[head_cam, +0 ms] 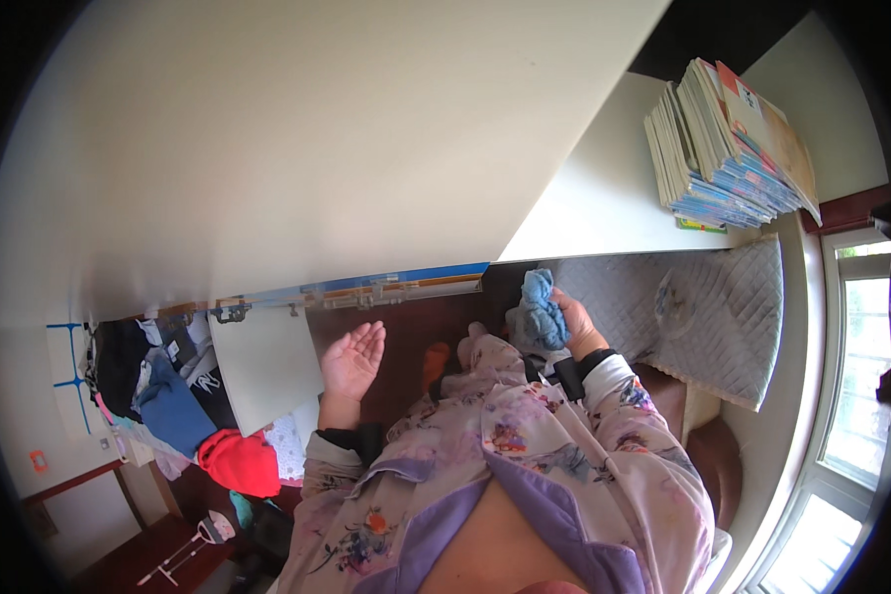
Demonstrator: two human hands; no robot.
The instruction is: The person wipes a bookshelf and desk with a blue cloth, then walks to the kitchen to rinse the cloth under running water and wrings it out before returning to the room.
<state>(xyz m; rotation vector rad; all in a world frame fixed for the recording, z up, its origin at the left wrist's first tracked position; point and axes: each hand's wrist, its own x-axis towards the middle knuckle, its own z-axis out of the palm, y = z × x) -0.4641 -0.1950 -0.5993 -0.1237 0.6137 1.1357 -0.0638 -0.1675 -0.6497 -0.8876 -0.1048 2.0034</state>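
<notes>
My right hand (581,327) grips a crumpled blue cloth (543,312), bunched up and hanging over the side of my fingers. To the left, my left hand (354,358) is raised palm up, its fingers apart from any object. Both sleeves belong to a floral pyjama top (520,438) with purple trim, with a dark band at each wrist. Just beyond the cloth lies a grey quilted cover (609,286). What is under the cloth is partly hidden.
A large pale cabinet panel (341,134) fills the upper view. Stacked books (728,148) stand on a white shelf at upper right. An open cabinet door (263,364) is at left, beside piled clothes (171,401) and a red garment (241,462). Windows (861,371) line the right.
</notes>
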